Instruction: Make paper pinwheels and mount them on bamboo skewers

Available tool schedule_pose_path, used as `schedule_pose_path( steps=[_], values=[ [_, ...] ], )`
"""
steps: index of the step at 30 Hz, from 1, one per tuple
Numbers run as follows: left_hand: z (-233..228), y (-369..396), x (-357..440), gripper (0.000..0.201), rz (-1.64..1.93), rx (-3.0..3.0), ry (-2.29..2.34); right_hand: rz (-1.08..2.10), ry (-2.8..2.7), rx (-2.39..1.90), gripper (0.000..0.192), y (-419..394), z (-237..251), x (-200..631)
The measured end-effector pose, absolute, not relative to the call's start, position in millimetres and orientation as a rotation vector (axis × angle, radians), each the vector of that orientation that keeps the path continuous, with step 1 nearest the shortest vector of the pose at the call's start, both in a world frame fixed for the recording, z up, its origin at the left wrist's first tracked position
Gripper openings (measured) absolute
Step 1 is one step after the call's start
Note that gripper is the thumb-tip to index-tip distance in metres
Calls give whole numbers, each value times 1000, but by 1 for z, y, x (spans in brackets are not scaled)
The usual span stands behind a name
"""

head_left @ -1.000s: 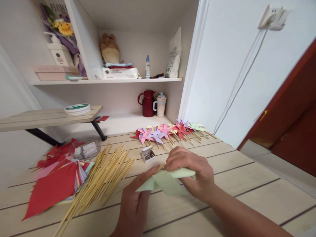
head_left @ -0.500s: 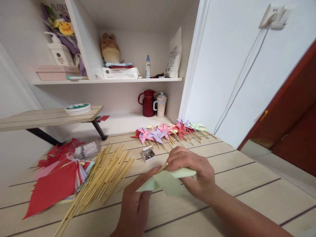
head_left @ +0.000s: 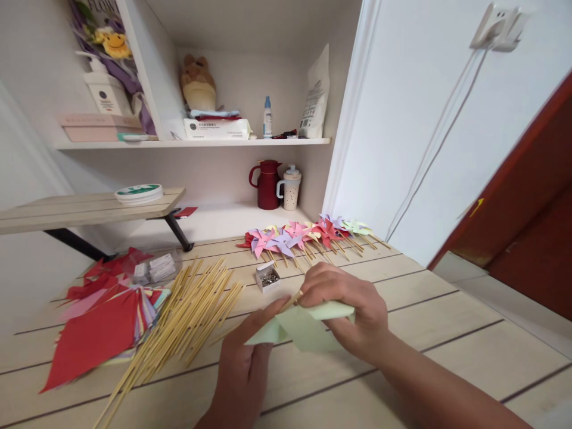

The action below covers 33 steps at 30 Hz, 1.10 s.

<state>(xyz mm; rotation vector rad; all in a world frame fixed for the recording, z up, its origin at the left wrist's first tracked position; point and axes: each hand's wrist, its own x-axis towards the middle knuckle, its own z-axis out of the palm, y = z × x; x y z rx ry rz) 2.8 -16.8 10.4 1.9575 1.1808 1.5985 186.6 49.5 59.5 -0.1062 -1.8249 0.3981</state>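
Room: pale wood surface (head_left: 447, 333) set in a white-walled corner, with a shelf (head_left: 192, 143) above and a dark red door (head_left: 527, 214) at the right.
Left hand: left hand (head_left: 243, 372) comes up from the lower edge, thumb and fingertips pinching the left corner of a pale green paper (head_left: 304, 328).
Right hand: right hand (head_left: 346, 310) is curled over the top of the paper, fingers pressed together on a fold, beside the tip of a bamboo stick (head_left: 292, 301) that pokes out between the two hands.
Paper: folded, held just above the surface near its front middle.
Left of hands: loose pile of bamboo sticks (head_left: 187, 322), then a fan of red and coloured paper sheets (head_left: 98, 333).
Behind hands: small open box of pins (head_left: 267, 277), then a row of finished pinwheels (head_left: 304, 235) along the back.
Open room: bare planks to the right of the hands, out to the surface's right edge beside the door.
Edges: low bench board (head_left: 84, 208) overhangs the back left corner.
Writing: letters "FLOW" on a flower-printed item (head_left: 105, 27) at top left; other labels too small to read.
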Motion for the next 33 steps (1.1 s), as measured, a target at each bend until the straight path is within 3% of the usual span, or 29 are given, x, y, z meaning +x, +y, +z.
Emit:
schedule_pose_path(
  steps=[22, 33],
  values=[
    [11, -18, 2, 48, 1664, 2027, 1163, 434, -1818, -135, 24, 50, 58, 187],
    [2, -7, -5, 36, 1555, 1781, 1274, 406, -1847, -162, 25, 55, 53, 185]
  ],
)
